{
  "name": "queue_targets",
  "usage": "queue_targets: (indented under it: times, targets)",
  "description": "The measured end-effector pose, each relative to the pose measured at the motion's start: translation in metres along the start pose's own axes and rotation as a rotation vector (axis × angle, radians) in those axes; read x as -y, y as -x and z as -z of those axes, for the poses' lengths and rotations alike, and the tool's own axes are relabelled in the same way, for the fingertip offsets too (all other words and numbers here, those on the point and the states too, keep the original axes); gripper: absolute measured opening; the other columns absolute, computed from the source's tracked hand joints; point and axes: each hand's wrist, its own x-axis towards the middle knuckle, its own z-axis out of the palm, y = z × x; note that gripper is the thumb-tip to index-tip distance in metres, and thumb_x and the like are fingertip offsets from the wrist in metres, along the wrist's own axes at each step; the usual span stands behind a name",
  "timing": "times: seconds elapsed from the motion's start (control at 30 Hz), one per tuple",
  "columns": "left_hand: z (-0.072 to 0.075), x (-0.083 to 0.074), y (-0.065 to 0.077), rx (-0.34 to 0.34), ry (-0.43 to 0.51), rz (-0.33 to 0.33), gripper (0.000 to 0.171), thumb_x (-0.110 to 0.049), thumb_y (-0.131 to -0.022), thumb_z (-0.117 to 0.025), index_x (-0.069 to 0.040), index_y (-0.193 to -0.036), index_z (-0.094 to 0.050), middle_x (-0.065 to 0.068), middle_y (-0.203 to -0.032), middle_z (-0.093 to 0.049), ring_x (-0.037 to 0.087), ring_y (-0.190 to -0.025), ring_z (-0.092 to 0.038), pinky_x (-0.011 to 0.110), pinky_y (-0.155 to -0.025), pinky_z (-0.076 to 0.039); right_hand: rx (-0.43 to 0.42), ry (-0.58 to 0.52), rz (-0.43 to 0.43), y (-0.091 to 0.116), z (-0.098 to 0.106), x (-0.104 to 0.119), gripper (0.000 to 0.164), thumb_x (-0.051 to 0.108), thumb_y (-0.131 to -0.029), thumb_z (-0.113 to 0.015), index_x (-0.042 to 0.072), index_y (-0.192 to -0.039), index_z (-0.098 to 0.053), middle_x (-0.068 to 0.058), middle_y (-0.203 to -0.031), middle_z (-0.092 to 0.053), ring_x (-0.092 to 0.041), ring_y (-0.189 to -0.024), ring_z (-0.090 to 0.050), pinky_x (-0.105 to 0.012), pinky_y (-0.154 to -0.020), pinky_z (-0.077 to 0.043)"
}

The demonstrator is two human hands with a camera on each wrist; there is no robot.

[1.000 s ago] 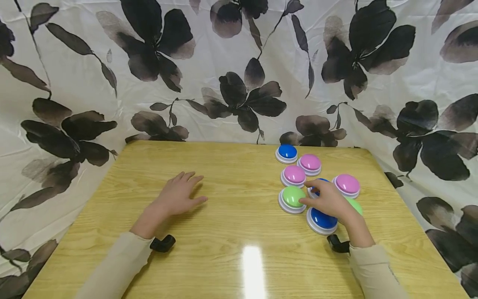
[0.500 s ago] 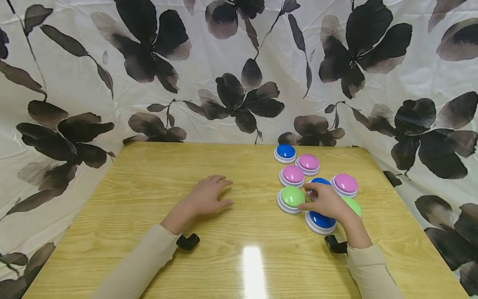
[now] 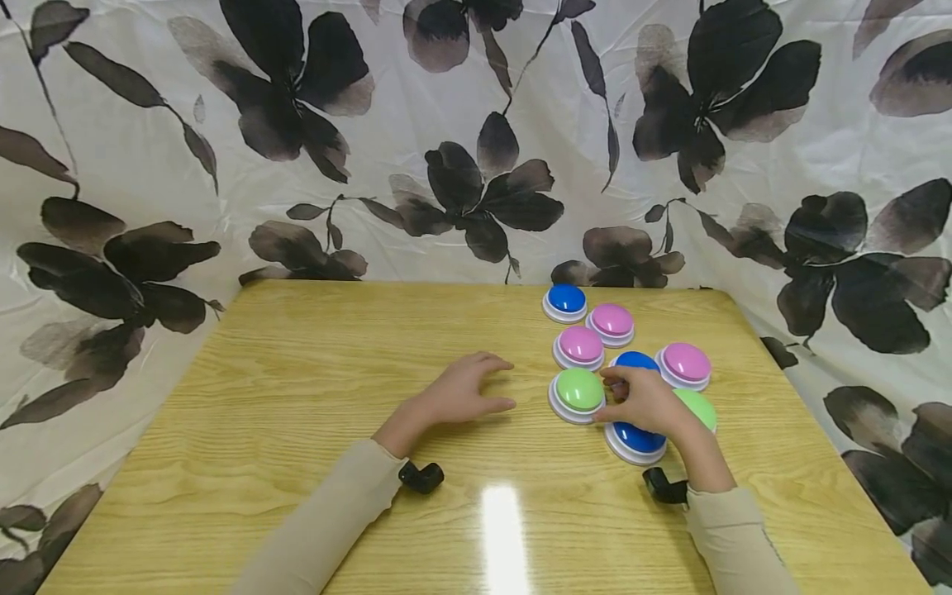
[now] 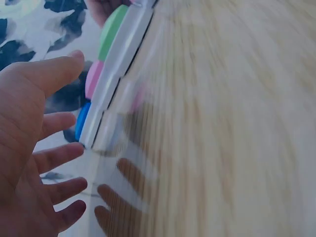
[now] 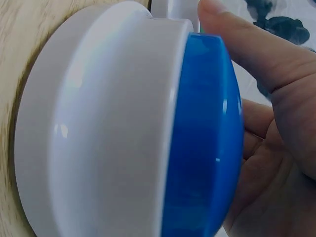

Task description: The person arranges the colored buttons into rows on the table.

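I am noting the green button sitting at the left hand's three o'clock, those fingers spread. The right hand is curving at its rim; pinching, I cannot tell. It is seeming light, rigid, slick: best held by its base.

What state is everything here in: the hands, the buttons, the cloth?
Left green button: upright, dome up.
Right green button: dome up, partly hidden.
Three blue buttons: domes up, two partly hidden.
Three pink buttons: domes up.
Left hand: fingers spread, holding nothing.
Right hand: fingers curved beside buttons; whether it holds one is unclear.
Floral cloth: hanging, creased.
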Motion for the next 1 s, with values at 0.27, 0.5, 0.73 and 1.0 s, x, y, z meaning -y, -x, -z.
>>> queue_targets:
  times: [0.27, 0.5, 0.73, 1.0]
  targets:
    - [-0.013, -0.011, -0.019, 0.025, 0.046, 0.019, 0.067, -0.053, -0.085, -0.068, -0.017, -0.139, -0.053, 0.003, -0.137, -0.052, 0.02, -0.127, -0.045, 0.039, -0.107, -0.033, 0.011, 0.031, -0.004, 0.0, -0.001, 0.001, 0.069, 0.037, -0.072, -0.086, 0.003, -0.127, -0.06, -0.005, -0.094, -0.063, -0.02, -0.084, -0.055, -0.036, -0.074, -0.048]
    - [-0.022, -0.019, -0.033, 0.013, 0.058, -0.011, 0.066, -0.051, -0.083, -0.072, -0.014, -0.136, -0.056, 0.004, -0.132, -0.056, 0.021, -0.123, -0.049, 0.039, -0.105, -0.036, 0.031, 0.005, -0.027, -0.001, -0.002, 0.002, 0.071, 0.033, -0.072, -0.087, 0.0, -0.128, -0.059, -0.006, -0.104, -0.067, -0.02, -0.09, -0.059, -0.042, -0.081, -0.051]
    - [-0.029, -0.024, -0.045, 0.003, 0.078, -0.031, 0.068, -0.048, -0.076, -0.08, -0.016, -0.132, -0.06, 0.002, -0.131, -0.058, 0.023, -0.121, -0.05, 0.047, -0.103, -0.036, 0.001, 0.025, 0.006, -0.005, -0.01, 0.0, 0.073, 0.035, -0.069, -0.089, 0.001, -0.126, -0.06, -0.001, -0.091, -0.063, -0.016, -0.079, -0.055, -0.034, -0.072, -0.048]
    - [-0.037, -0.024, -0.05, -0.003, 0.068, -0.009, 0.071, -0.052, -0.072, -0.082, -0.018, -0.131, -0.061, -0.002, -0.13, -0.059, 0.024, -0.121, -0.047, 0.049, -0.101, -0.032, -0.011, 0.059, 0.02, -0.009, -0.014, 0.004, 0.072, 0.035, -0.066, -0.091, 0.005, -0.125, -0.063, -0.001, -0.08, -0.059, -0.016, -0.071, -0.053, -0.032, -0.064, -0.045]
